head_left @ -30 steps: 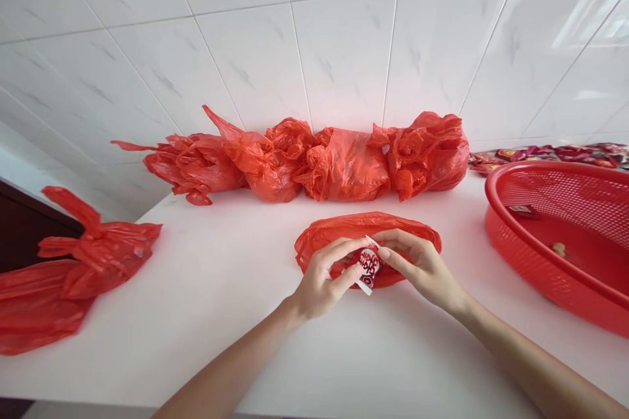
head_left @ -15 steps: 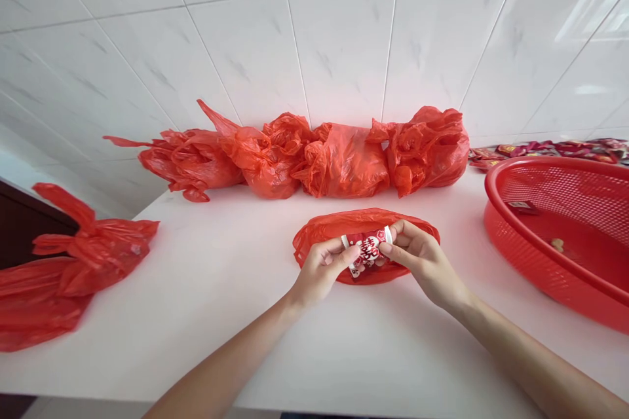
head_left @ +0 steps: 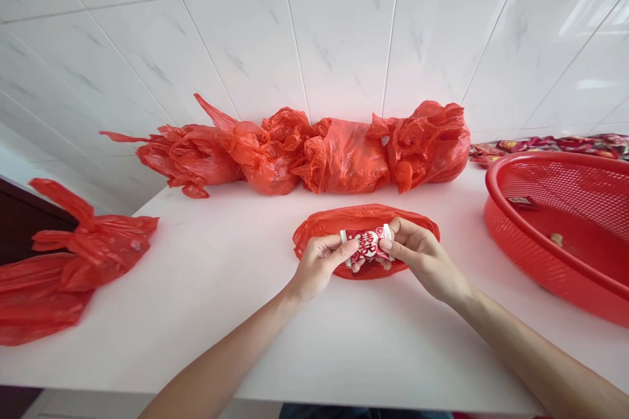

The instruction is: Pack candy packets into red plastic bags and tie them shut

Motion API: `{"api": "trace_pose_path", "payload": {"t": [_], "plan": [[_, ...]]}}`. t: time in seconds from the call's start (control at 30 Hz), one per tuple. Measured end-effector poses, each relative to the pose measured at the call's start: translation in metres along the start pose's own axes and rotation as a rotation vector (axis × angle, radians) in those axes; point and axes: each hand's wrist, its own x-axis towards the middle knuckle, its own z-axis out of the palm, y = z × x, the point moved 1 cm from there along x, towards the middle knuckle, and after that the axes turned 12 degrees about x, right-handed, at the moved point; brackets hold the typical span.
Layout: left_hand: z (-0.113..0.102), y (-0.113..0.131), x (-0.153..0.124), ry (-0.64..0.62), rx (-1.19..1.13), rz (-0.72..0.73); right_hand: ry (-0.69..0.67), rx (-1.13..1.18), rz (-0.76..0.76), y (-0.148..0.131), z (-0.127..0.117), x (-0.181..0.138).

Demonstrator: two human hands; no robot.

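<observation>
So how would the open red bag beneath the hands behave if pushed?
The open red bag is probably floppy: it looks thin and wrinkled. A push would likely crumple it, not roll it, since it slumps low on the white table. Weight is unclear: the left hand, right hand and wrapped packet hide much of the inside.

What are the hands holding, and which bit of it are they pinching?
A small red-and-white packet. The left hand pinches it near its left end, and the right hand near its right end.
</observation>
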Motion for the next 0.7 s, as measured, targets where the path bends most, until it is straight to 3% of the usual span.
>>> {"api": "trace_pose_path", "payload": {"t": [0.27, 0.7], "plan": [[0.0031, 0.003, -0.0001, -0.017, -0.107, -0.079, 0.025, 0.025, -0.02, -0.0003, -0.0005, 0.0021], [-0.0014, 0.004, -0.0006, -0.06, -0.173, -0.101, 0.026, 0.176, 0.097, -0.0023, -0.0002, 0.0023]]}}
